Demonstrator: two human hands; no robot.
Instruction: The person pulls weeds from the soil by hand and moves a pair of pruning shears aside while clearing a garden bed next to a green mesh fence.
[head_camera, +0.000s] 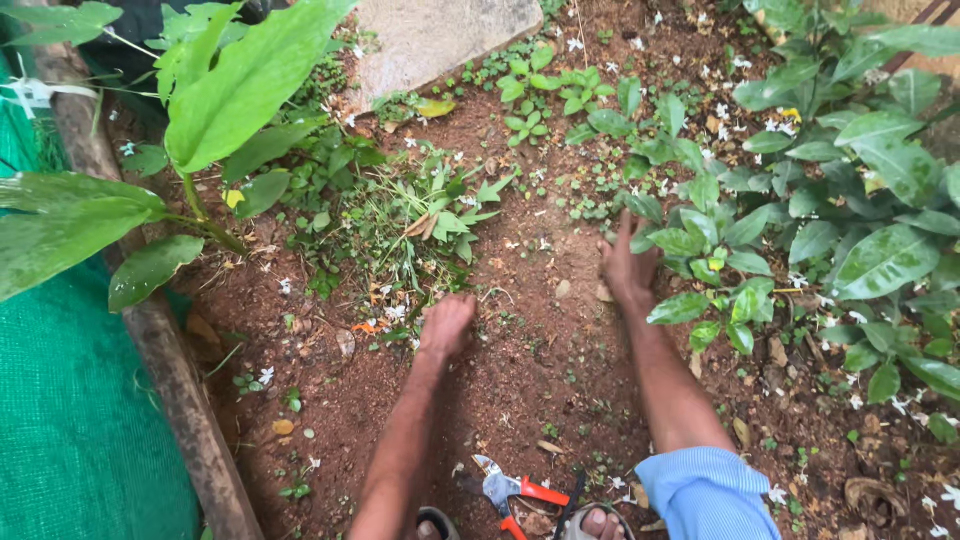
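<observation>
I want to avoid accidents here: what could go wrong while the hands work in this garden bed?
1. The open red-handled pruning shears lie on the soil beside the bare toes; a foot shift might meet the blades.
2. The right hand presses among small green seedlings and may crush wanted plants.
3. The left hand, closed by the loose pile of pulled weeds, could scatter it.

Soft, even daylight; no hard shadows.
I am seeing faint glare on the broad leaves (250, 85), slight motion blur on the right hand (628, 262), corners bending mildly.
</observation>
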